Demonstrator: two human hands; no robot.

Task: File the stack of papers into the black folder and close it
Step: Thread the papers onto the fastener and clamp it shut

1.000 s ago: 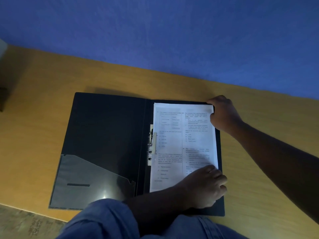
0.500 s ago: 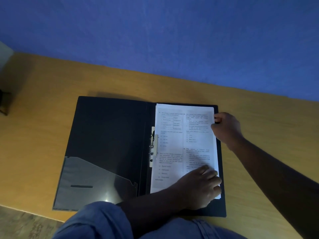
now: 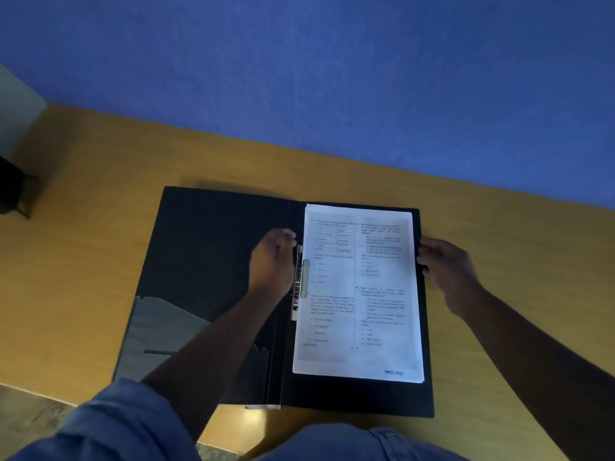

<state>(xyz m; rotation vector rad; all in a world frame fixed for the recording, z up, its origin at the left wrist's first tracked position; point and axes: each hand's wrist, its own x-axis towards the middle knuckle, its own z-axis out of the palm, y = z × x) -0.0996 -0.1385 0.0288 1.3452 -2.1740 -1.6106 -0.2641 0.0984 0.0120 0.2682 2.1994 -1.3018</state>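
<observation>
The black folder (image 3: pixel 213 254) lies open on the wooden table. A stack of printed white papers (image 3: pixel 359 294) lies flat on its right half, left edge against the metal clip (image 3: pixel 301 281) at the spine. My left hand (image 3: pixel 271 261) is beside the clip, fingers curled toward it. It is blurred, so I cannot tell whether it grips the clip. My right hand (image 3: pixel 446 267) is at the right edge of the stack, fingertips curled on that edge and on the folder's border.
A grey translucent pocket (image 3: pixel 159 334) covers the lower part of the folder's left cover. The table (image 3: pixel 100 227) runs back to a blue wall. A dark object (image 3: pixel 10 188) stands at the far left edge. My denim-clad knees (image 3: pixel 126 424) are at the table's near edge.
My left hand left the lower right corner of the papers and crossed to the clip at the spine. My right hand slid down along the right edge of the stack.
</observation>
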